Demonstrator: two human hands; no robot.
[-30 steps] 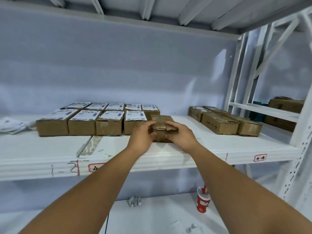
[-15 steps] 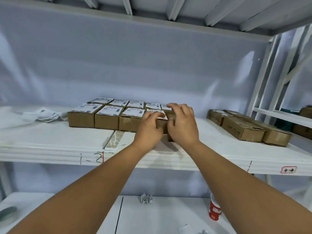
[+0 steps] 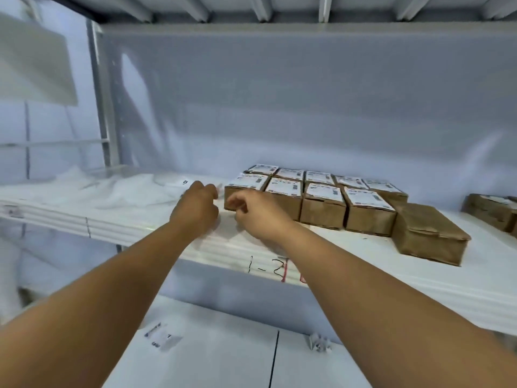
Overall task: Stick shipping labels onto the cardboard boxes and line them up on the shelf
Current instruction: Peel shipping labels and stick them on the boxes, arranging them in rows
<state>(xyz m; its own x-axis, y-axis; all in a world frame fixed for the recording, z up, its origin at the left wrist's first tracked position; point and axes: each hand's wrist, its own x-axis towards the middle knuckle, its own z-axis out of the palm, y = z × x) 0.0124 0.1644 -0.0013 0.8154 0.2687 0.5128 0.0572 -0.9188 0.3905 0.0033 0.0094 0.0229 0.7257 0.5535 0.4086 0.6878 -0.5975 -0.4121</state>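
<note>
Nearest, on the lower shelf point(image 3: 223, 359): a loose label sheet point(image 3: 162, 336) and a crumpled paper scrap point(image 3: 319, 343). Over the upper shelf's marked front edge point(image 3: 391, 289), my left hand point(image 3: 195, 208) and right hand point(image 3: 251, 211) hover side by side, fingers loosely curled, nothing visibly gripped. Behind my right hand stand the labelled cardboard boxes point(image 3: 321, 197) in two rows; an unlabelled cardboard box point(image 3: 428, 236) lies askew at their right end. White paper sheets point(image 3: 117, 189) lie beyond my left hand.

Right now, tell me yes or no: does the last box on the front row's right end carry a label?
No. The unlabelled cardboard box shows a bare brown top, unlike its labelled neighbour.
</note>
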